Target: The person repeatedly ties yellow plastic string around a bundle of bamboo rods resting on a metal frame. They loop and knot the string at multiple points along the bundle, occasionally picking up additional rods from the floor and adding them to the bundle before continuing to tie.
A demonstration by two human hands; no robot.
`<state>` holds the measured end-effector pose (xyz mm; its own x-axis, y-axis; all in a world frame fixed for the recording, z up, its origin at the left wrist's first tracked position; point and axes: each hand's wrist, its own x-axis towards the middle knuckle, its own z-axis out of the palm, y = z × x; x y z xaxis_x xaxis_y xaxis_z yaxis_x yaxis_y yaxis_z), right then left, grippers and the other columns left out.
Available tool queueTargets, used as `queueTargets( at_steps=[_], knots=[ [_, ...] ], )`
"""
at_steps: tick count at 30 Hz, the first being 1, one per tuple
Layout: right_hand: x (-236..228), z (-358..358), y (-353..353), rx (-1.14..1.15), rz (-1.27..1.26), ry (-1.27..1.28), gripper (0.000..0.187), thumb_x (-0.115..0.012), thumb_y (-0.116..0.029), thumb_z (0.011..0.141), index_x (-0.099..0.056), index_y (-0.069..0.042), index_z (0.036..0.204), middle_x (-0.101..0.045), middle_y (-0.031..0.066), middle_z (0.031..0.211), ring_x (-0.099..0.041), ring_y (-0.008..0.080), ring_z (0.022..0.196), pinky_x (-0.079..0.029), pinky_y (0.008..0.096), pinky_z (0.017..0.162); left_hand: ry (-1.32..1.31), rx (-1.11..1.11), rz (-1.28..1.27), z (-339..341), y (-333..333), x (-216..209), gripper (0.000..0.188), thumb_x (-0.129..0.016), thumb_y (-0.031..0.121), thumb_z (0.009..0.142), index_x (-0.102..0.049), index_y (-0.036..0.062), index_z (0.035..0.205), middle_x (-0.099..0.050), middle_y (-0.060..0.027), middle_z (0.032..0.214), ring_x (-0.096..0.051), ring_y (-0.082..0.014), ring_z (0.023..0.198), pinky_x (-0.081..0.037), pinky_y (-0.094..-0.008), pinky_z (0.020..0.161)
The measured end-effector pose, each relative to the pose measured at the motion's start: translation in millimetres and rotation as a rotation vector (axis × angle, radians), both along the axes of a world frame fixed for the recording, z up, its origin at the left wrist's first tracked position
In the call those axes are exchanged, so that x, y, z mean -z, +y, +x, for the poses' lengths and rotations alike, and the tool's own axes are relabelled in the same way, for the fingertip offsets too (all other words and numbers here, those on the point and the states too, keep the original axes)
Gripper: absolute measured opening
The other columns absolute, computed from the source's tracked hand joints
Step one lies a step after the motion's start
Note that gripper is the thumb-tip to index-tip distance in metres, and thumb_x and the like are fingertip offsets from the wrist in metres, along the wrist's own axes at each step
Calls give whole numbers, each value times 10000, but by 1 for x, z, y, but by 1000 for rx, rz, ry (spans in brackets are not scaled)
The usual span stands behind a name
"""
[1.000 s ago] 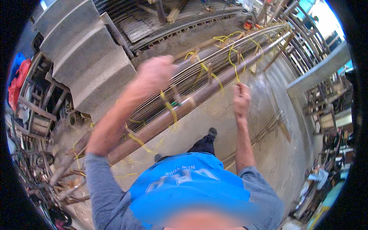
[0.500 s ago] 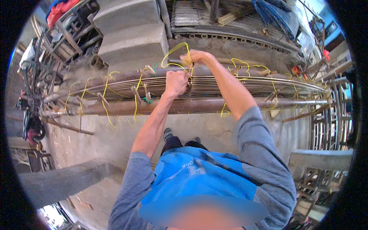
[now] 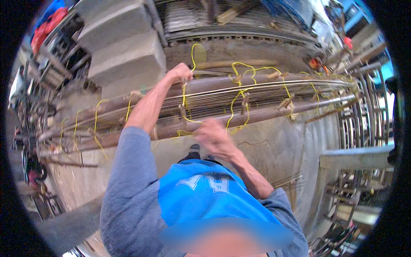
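Note:
My left hand [image 3: 180, 73] is closed at the far dark pipe [image 3: 209, 82], and a loop of yellow cord [image 3: 193, 52] rises beside its fingers. Below that hand, the cord runs down across a band of long, thin strands stretched between the two pipes. It bends toward my right hand [image 3: 215, 138], which is curled in front of the near pipe [image 3: 165, 131]. Motion smears the right fingers, but the cord leads into them. A small wooden peg [image 3: 245, 104] with yellow cord around it stands upright to the right.
More yellow cords [image 3: 96, 120] and pegs are spaced along both pipes. Concrete steps [image 3: 124, 55] rise at the back left. Metal rails [image 3: 368, 115] stand at the right, and a concrete ledge [image 3: 355, 159] lies at the near right. A blue tarp [image 3: 291, 15] hangs at the back.
My right hand has come from the far pipe back toward me, to the near pipe. The left hand has moved to the far pipe. The view has shifted to the right.

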<state>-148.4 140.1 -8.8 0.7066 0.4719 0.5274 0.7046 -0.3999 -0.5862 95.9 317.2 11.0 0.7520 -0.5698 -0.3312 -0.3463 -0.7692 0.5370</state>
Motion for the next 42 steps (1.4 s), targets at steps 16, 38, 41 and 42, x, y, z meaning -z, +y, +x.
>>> queueTargets(
  at_steps=[16, 38, 41, 42],
  knots=[
    [-104, 185, -100, 348, -745, 485, 374, -464, -344, 846, -579, 12, 838, -595, 176, 785, -558, 324, 728, -423, 401, 657, -400, -173, -306, -121, -122, 8, 272, -612, 117, 697, -552, 12, 940, -585, -188, 853, -558, -350, 808, -444, -422, 709],
    [-81, 110, -147, -139, -516, -347, 117, -510, -143, 702, -574, -74, 633, -573, 75, 870, -457, 218, 1030, -169, 500, 982, -684, -702, -491, -194, -158, 9, 449, -575, -130, 633, -460, 41, 1032, -326, -144, 1135, -522, -233, 832, -459, -263, 605],
    [-77, 98, -185, -237, -816, -132, 211, -498, -211, 737, -536, -71, 583, -552, 91, 676, -532, 238, 792, -263, 512, 880, -664, -660, -604, -195, -141, -8, 245, -540, -55, 703, -512, 15, 936, -452, -126, 1027, -531, -236, 771, -452, -310, 661],
    [-77, 88, -201, -295, -838, -115, 246, -485, -245, 770, -526, -68, 603, -530, 110, 605, -539, 266, 688, -334, 506, 807, -631, -641, -577, -191, -136, -17, 196, -534, -36, 717, -524, 9, 908, -485, -116, 991, -534, -239, 756, -450, -321, 664]
  ],
)
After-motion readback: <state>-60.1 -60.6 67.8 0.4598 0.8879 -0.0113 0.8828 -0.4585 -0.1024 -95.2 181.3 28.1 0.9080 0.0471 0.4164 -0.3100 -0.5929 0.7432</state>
